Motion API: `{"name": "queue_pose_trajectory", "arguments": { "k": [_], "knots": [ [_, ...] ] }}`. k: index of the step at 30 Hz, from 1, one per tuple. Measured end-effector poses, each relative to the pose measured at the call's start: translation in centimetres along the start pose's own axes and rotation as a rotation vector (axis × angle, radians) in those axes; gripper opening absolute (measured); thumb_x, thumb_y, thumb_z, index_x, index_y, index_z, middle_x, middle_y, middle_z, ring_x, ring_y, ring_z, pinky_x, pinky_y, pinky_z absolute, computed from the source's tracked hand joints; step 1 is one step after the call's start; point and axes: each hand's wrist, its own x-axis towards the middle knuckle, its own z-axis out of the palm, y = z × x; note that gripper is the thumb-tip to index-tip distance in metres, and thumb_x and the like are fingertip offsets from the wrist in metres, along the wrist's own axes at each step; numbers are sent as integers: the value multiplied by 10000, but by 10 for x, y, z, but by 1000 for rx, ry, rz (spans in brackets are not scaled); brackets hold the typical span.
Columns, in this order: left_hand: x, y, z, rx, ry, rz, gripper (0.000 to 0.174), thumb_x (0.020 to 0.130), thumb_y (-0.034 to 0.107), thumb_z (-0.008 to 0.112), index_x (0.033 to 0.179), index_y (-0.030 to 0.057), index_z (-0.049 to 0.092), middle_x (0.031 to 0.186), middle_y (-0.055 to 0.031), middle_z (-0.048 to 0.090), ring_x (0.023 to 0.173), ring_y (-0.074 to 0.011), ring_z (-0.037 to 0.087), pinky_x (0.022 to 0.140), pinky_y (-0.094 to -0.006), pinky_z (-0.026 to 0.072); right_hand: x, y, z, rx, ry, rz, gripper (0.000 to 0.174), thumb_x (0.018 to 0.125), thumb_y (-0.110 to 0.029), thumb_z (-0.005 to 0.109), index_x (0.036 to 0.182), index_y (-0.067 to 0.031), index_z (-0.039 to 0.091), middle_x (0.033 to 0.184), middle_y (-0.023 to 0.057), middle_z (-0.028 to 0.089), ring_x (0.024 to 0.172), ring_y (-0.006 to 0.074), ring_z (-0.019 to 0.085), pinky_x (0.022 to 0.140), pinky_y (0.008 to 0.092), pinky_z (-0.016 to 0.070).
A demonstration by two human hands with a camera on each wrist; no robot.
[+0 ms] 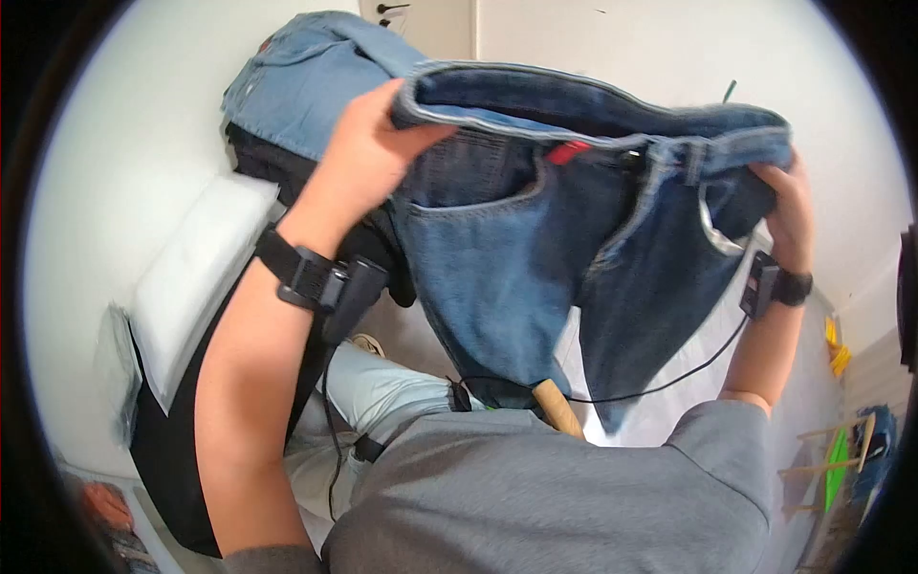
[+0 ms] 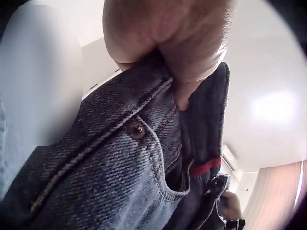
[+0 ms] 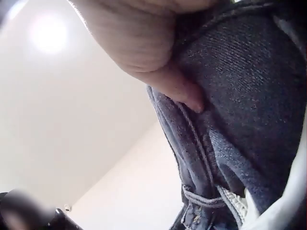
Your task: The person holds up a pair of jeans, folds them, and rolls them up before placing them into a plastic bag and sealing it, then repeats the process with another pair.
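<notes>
Blue jeans (image 1: pixel 488 258), one pair; left hand (image 1: pixel 366 148) gripping waist's left end; right hand (image 1: pixel 792 218), right end; possible fault: dangling legs snagging near cable (image 1: pixel 660 389).

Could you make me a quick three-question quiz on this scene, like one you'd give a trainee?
1. What do the left hand and right hand hold up?
A) a towel
B) blue jeans
C) a jacket

2. True or false: both hands grip the garment by its leg hems.

3. Fill in the colour: a small ____ tab shows at the waistband.

Key: 1. B; 2. false; 3. red
</notes>
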Motion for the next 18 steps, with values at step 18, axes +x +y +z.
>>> {"name": "queue_pose_trajectory", "arguments": {
  "k": [18],
  "knots": [
    [26,23,18,483,-266,127,226,721,-62,629,913,20,543,974,-75,512,1002,-203,518,857,-314,424,-25,23,-27,-733,4,-316,444,693,29,675,1109,-91,577,971,14,569,877,156,535,810,292,469]
  ]
}}
